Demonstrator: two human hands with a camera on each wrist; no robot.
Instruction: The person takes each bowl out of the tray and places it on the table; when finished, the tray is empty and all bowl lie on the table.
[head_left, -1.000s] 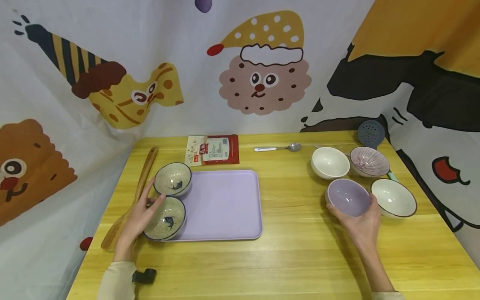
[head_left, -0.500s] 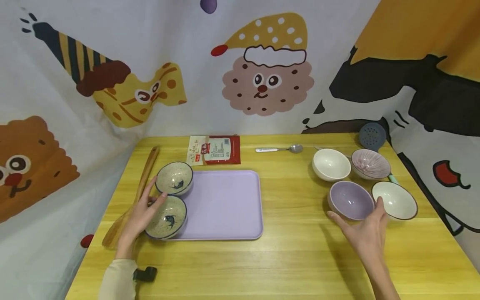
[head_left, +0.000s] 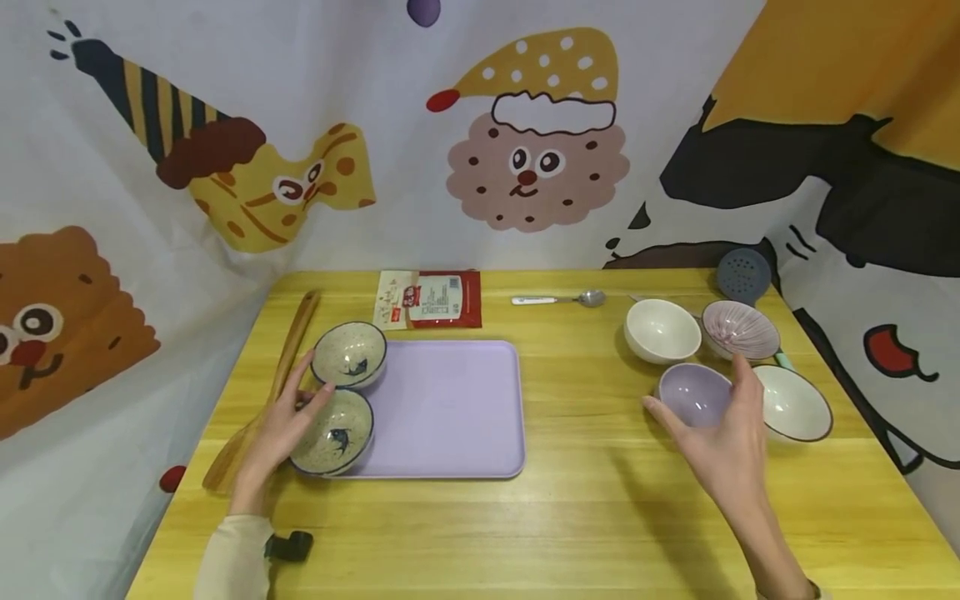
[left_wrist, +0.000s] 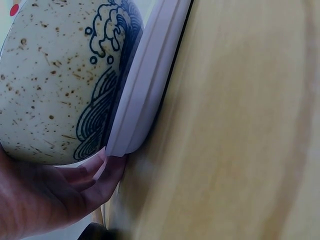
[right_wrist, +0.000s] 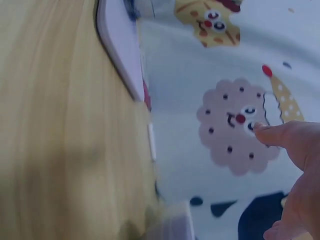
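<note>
Two speckled bowls with blue rims stand one behind the other on the left side of a lavender tray [head_left: 450,417]. At their left my left hand [head_left: 281,429] holds the rear speckled bowl [head_left: 347,354], its thumb tip by the rim of the front speckled bowl [head_left: 330,442]. In the left wrist view the hand's fingers [left_wrist: 102,185] reach down beside a bowl [left_wrist: 45,85] to the tray edge [left_wrist: 142,90]. My right hand [head_left: 723,446] is spread in front of the lavender bowl [head_left: 686,396] and hides part of it; whether it touches cannot be told.
Around the lavender bowl stand a white bowl [head_left: 662,332], a pink-striped bowl [head_left: 738,329] and a dark-rimmed white bowl [head_left: 795,404]. A slotted utensil [head_left: 742,275], a spoon [head_left: 551,300] and a red packet [head_left: 442,300] lie at the back, a wooden spatula [head_left: 288,342] left of the tray.
My right hand has let go of the lavender bowl, its fingers leaving the rim and spreading as it draws slightly back. My left hand stays at the speckled bowls.
</note>
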